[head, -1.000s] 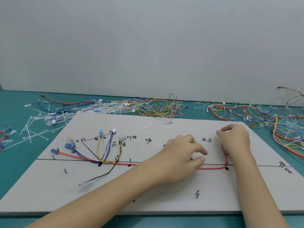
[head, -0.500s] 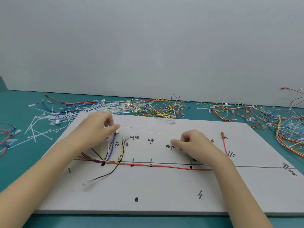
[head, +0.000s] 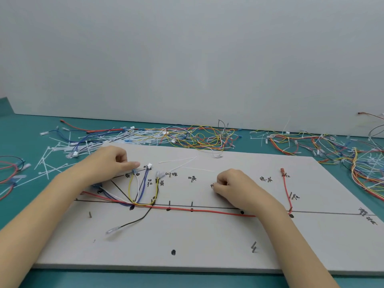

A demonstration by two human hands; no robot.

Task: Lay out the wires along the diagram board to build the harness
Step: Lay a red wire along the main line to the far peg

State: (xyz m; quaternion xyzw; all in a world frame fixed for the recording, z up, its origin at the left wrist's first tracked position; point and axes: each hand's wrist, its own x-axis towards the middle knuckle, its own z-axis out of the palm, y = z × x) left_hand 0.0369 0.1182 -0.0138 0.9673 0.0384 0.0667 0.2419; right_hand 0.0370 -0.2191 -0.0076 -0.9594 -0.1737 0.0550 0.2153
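Observation:
The grey diagram board (head: 207, 242) lies flat with drawn lines, labels and pins. A red wire (head: 207, 210) runs along the main line, passes under my right forearm and turns up to its end (head: 283, 170). Yellow, white, blue and black wires (head: 138, 190) fan up from the left junction. A black wire with a clear terminal (head: 113, 230) strays below the line. My left hand (head: 108, 163) has its fingers curled, the thumb tip right by a blue connector (head: 134, 171). My right hand (head: 232, 183) rests as a fist on the board's middle, with nothing visible in it.
Loose coloured wires (head: 199, 136) and white cable ties (head: 62, 154) lie on the teal table behind the board. Another wire tangle (head: 342, 150) sits at the right, red loops (head: 8, 173) at the far left. Two cable ties (head: 180, 162) lie on the board.
My left hand has moved from the board's middle to the left wire fan. My right hand has let go of the red wire's right end and moved to the middle.

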